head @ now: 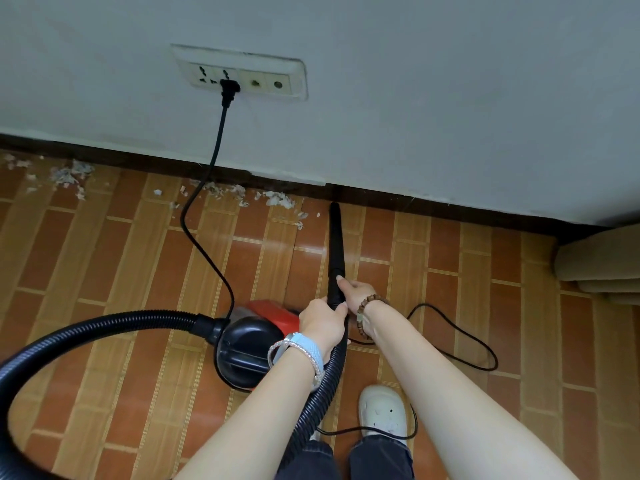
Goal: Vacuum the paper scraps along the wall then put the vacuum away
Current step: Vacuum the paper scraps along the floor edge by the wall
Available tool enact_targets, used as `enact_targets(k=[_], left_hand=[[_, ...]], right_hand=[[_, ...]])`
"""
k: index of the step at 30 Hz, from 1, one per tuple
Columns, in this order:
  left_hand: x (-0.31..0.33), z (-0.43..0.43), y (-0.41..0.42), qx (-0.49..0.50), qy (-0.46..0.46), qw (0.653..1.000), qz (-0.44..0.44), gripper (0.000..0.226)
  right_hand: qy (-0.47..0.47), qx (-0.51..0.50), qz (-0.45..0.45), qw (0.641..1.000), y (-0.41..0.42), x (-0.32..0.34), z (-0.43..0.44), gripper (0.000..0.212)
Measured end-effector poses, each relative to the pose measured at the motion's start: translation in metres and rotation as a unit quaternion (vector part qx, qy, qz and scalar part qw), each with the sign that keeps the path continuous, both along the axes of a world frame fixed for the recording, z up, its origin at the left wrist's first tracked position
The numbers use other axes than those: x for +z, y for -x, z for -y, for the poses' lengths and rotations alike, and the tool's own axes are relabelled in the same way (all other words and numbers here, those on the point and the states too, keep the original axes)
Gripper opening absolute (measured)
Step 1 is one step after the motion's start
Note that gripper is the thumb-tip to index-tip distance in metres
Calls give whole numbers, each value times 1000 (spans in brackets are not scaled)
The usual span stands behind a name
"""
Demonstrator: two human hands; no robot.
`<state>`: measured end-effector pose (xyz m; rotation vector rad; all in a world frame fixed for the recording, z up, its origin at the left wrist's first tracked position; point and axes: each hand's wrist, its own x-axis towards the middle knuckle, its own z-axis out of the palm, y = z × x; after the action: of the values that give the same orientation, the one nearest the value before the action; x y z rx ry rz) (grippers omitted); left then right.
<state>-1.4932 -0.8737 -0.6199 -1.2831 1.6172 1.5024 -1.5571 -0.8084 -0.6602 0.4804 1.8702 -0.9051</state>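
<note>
The vacuum (249, 344) was half hidden behind the left grip (323, 325), which with the right grip (356, 292) was wrapped round the nozzle (335, 244), paper scraps (277, 199) scattered ahead-left past the cord (216, 140).

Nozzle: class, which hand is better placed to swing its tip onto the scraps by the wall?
Probably the right hand: it grips the nozzle farther forward, nearer the tip. The left hand holds the rear end; the scraps lie just left of the tip.
</note>
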Motion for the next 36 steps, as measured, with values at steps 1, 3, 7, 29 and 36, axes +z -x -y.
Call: enact_targets(k=[1, 3, 7, 29, 36], left_hand=[[2, 4, 0, 3, 2, 1000, 1, 8], [3, 11, -2, 4, 10, 1000, 2, 6], [6, 23, -6, -10, 23, 1000, 4, 13], [30, 65, -40, -36, 44, 997, 44, 42], [24, 77, -31, -5, 48, 998, 28, 34]], right_hand=[[0, 3, 0, 1000, 0, 0, 4, 44], [3, 8, 3, 1000, -2, -1, 12, 44], [11, 7, 2, 1000, -5, -1, 27, 42], [9, 49, 50, 998, -38, 14, 73, 46], [20, 47, 36, 998, -30, -1, 87, 44]])
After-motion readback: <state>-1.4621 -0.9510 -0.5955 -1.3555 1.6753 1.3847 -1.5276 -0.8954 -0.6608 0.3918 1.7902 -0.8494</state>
